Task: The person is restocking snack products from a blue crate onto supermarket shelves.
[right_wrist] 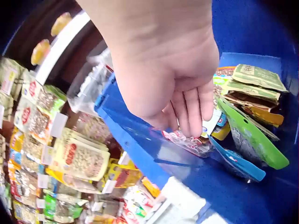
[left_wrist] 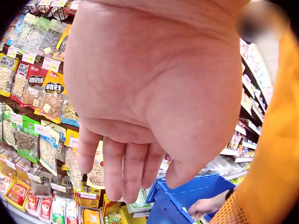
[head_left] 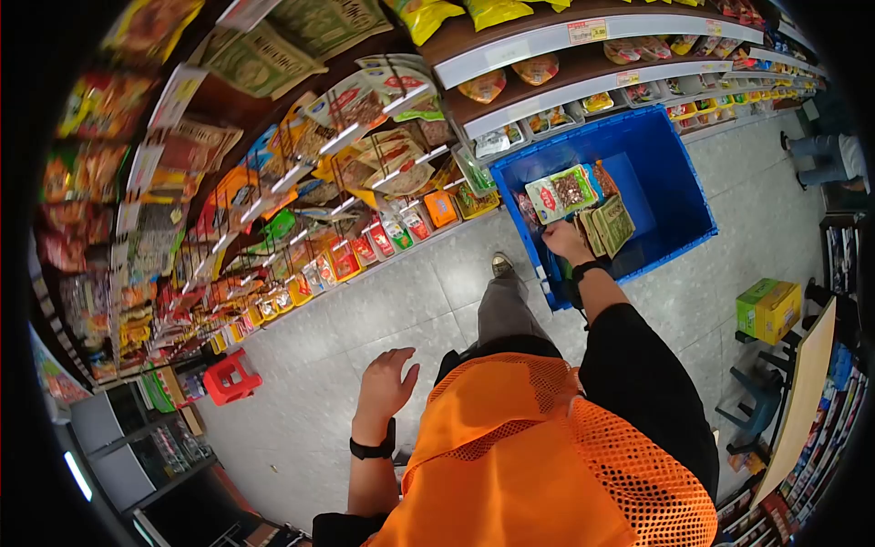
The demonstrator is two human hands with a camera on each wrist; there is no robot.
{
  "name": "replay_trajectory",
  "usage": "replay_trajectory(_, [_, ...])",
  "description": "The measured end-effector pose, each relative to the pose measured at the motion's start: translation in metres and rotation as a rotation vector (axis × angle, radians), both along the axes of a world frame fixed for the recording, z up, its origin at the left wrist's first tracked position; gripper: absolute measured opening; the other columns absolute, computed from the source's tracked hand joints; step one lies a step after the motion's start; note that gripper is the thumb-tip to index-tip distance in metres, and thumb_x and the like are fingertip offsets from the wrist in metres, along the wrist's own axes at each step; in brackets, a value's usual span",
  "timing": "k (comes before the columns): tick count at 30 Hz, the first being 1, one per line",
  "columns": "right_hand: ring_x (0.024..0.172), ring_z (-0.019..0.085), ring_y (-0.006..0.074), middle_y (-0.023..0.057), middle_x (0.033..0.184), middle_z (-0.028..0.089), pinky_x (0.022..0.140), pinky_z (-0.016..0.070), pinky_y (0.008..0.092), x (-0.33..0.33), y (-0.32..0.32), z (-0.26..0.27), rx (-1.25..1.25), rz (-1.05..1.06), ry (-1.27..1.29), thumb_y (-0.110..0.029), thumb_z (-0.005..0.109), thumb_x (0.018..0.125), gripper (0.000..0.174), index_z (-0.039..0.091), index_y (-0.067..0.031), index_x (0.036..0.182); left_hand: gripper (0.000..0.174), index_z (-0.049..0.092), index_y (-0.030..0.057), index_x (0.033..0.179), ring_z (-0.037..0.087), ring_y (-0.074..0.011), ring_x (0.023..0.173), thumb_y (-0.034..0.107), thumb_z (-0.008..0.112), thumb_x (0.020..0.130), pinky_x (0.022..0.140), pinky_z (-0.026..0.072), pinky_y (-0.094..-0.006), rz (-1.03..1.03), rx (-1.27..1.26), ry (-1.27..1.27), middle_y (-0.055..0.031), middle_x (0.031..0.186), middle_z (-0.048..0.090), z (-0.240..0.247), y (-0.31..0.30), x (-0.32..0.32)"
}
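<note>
The right hand (head_left: 567,244) reaches over the near left side of a blue bin (head_left: 635,269), beside a white-and-green packet (head_left: 558,193) and a stack of olive-green packets (head_left: 612,225). In the right wrist view its fingers hang loosely over a clear-and-red packet (right_wrist: 189,143); whether they touch it is unclear. A green-edged pouch (right_wrist: 254,135) and a blue-edged pouch (right_wrist: 237,161) stand tilted to one side of that hand. The left hand (head_left: 386,383) hangs above the floor, holding nothing; its fingers (left_wrist: 132,170) are extended in the left wrist view.
Shelves of hanging snack packets (head_left: 365,173) run along the left, and a shelf edge (head_left: 510,50) passes behind the bin. A red stool (head_left: 231,376) stands at lower left. At right are a yellow-green carton (head_left: 768,310), a table (head_left: 797,401) and a person's legs (head_left: 814,159).
</note>
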State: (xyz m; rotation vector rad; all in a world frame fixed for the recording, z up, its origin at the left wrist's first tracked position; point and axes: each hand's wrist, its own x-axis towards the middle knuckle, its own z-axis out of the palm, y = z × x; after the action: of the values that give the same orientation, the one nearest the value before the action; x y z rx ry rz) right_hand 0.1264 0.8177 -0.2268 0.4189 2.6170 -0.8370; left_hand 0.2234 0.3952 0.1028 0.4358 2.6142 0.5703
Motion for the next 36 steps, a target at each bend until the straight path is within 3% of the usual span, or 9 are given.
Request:
replay_trajectory(3, [0.106, 0.066, 0.0395, 0.0224, 0.111, 0.070, 0.094, 0.0527, 0.0469, -0.021, 0.002, -0.079, 0.029, 0.121, -0.122, -0.023, 0.060, 0.084, 0.031, 0.073, -0.0022, 0.105, 0.026, 0.068, 0.0025, 0.111, 0.068, -0.0358, 0.095, 0.013, 0.069, 0.087, 0.082, 0.0549, -0.0431, -0.018, -0.030, -0.011, -0.0174, 0.103, 0.071, -0.008, 0.003, -0.035])
replay_trajectory(11, [0.115, 0.064, 0.0369, 0.0228, 0.120, 0.068, 0.099, 0.0507, 0.0453, -0.079, -0.025, -0.088, -0.048, -0.198, -0.261, -0.026, 0.059, 0.090, 0.034, 0.071, -0.0021, 0.110, 0.028, 0.068, 0.0019, 0.111, 0.069, -0.0342, 0.094, 0.012, 0.070, 0.086, 0.082, 0.0558, -0.0420, -0.063, -0.066, -0.174, -0.0170, 0.103, 0.072, -0.024, 0.001, -0.068])
replay_trajectory(16, [0.119, 0.063, 0.0346, 0.0185, 0.127, 0.066, 0.101, 0.0502, 0.0429, -0.122, -0.014, -0.078, -0.100, -0.135, -0.432, -0.034, 0.064, 0.090, 0.047, 0.065, -0.0048, 0.127, 0.027, 0.068, 0.0025, 0.110, 0.069, -0.0338, 0.094, 0.012, 0.070, 0.085, 0.082, 0.0560, -0.0413, -0.106, -0.141, -0.131, -0.0161, 0.102, 0.072, -0.044, -0.009, -0.087])
replay_trajectory(20, [0.121, 0.063, 0.0328, 0.0172, 0.131, 0.065, 0.100, 0.0516, 0.0413, -0.140, -0.016, -0.113, -0.009, 0.012, -0.365, -0.024, 0.058, 0.093, 0.037, 0.068, -0.0052, 0.123, 0.026, 0.068, 0.0027, 0.110, 0.069, -0.0340, 0.094, 0.013, 0.070, 0.086, 0.083, 0.0559, -0.0418, -0.051, -0.106, -0.136, -0.0160, 0.102, 0.072, -0.047, -0.011, -0.096])
replay_trajectory(25, [0.117, 0.066, 0.0291, 0.0150, 0.128, 0.067, 0.098, 0.0536, 0.0400, -0.143, -0.018, -0.093, 0.108, 0.055, -0.391, -0.018, 0.054, 0.095, 0.033, 0.068, -0.0042, 0.123, 0.027, 0.068, 0.0030, 0.111, 0.068, -0.0354, 0.094, 0.012, 0.070, 0.086, 0.083, 0.0558, -0.0427, -0.098, -0.173, -0.148, -0.0166, 0.102, 0.072, -0.048, -0.021, -0.101])
replay_trajectory(27, [0.114, 0.067, 0.0293, 0.0149, 0.123, 0.069, 0.095, 0.0551, 0.0404, -0.137, -0.016, -0.083, 0.192, 0.303, -0.296, -0.017, 0.051, 0.097, 0.032, 0.069, -0.0046, 0.120, 0.027, 0.068, 0.0030, 0.111, 0.068, -0.0357, 0.094, 0.013, 0.070, 0.085, 0.083, 0.0558, -0.0428, -0.091, -0.164, -0.133, -0.0166, 0.102, 0.072, -0.046, -0.018, -0.107])
replay_trajectory(30, [0.112, 0.068, 0.0301, 0.0156, 0.119, 0.071, 0.092, 0.0562, 0.0406, -0.130, -0.016, -0.055, 0.187, 0.255, -0.177, -0.017, 0.049, 0.097, 0.032, 0.070, -0.0049, 0.118, 0.026, 0.068, 0.0026, 0.110, 0.068, -0.0360, 0.094, 0.014, 0.069, 0.086, 0.083, 0.0551, -0.0435, -0.081, -0.089, -0.129, -0.0176, 0.102, 0.072, -0.039, -0.002, -0.116])
replay_trajectory(35, [0.109, 0.068, 0.0333, 0.0194, 0.115, 0.071, 0.091, 0.0550, 0.0444, -0.112, 0.009, 0.060, 0.172, 0.238, -0.210, -0.029, 0.058, 0.089, 0.035, 0.073, -0.0054, 0.110, 0.027, 0.067, 0.0029, 0.111, 0.067, -0.0359, 0.093, 0.016, 0.068, 0.087, 0.082, 0.0544, -0.0431, -0.205, -0.004, -0.057, -0.0168, 0.101, 0.071, -0.025, 0.028, -0.138])
replay_trajectory(36, [0.101, 0.070, 0.0356, 0.0191, 0.104, 0.073, 0.088, 0.0561, 0.0449, -0.103, 0.012, 0.085, 0.168, 0.157, -0.105, -0.030, 0.061, 0.085, 0.034, 0.075, -0.0034, 0.101, 0.027, 0.066, 0.0029, 0.111, 0.066, -0.0358, 0.093, 0.016, 0.068, 0.087, 0.082, 0.0541, -0.0432, -0.236, 0.024, -0.025, -0.0167, 0.101, 0.070, -0.022, 0.034, -0.143])
